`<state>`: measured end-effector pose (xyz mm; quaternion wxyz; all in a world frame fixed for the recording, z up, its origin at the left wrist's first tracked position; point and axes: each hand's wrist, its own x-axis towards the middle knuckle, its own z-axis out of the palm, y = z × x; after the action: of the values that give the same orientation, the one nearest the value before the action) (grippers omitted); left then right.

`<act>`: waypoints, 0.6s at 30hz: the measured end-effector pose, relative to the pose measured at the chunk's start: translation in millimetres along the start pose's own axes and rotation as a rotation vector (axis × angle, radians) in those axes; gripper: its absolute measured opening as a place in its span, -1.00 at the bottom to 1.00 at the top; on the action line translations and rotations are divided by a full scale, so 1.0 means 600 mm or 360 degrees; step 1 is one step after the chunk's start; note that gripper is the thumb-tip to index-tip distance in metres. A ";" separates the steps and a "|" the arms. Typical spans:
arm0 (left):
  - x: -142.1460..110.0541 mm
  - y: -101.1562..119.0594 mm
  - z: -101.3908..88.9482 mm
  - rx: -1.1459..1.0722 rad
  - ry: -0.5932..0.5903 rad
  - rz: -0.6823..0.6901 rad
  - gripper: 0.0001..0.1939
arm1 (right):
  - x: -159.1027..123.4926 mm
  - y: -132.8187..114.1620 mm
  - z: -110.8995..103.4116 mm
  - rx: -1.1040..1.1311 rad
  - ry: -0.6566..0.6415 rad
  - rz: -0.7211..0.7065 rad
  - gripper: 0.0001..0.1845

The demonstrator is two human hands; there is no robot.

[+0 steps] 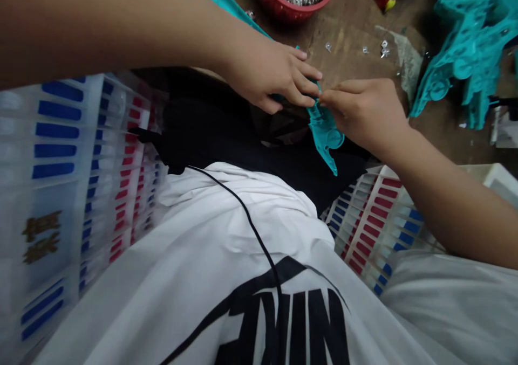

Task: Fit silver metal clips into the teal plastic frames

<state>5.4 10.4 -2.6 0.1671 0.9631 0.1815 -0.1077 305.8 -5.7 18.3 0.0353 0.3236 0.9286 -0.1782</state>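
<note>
A teal moulded plastic piece (324, 130) with round discs and a pointed tail hangs in front of me. My right hand (364, 114) pinches its top end between thumb and fingertips. My left hand (271, 74) closes on the same piece from the left, and its fingers hide the upper part. Above the hands, a red bowl (279, 4) holds a heap of small silver metal pieces. Several loose silver bits (328, 47) lie on the worn wooden tabletop (352, 36) just beyond my fingertips.
A heap of teal plastic pieces (465, 52) lies at the upper right, beside a crumpled clear plastic scrap (402, 57). White racks with blue and red stripes (93, 160) stand left and right of my lap. A black cable (251, 219) crosses my white shirt.
</note>
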 end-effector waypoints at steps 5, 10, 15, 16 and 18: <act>0.005 -0.002 0.007 -0.0014 0.0028 0.0001 -0.12 | 0.000 -0.015 -0.009 -0.0174 -0.0030 0.0139 -0.37; 0.011 -0.009 0.013 -0.0015 0.0034 -0.0003 -0.12 | -0.002 -0.018 -0.007 -0.0089 0.0078 0.0154 -0.31; 0.015 -0.010 0.012 -0.0149 0.0044 -0.0051 -0.03 | 0.003 -0.012 0.009 -0.0150 0.0159 0.0247 -0.38; 0.016 -0.009 0.011 -0.0142 0.0056 -0.0045 -0.03 | 0.006 -0.008 0.013 -0.0175 0.0195 0.0311 -0.37; 0.016 -0.008 0.011 -0.0082 0.0059 -0.0032 -0.04 | 0.012 0.002 0.017 -0.0254 0.0207 0.0424 -0.34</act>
<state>11.5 15.3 -12.9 0.1872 0.9584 0.1970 -0.0870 300.6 -4.3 7.4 0.0239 0.4508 0.8891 -0.0762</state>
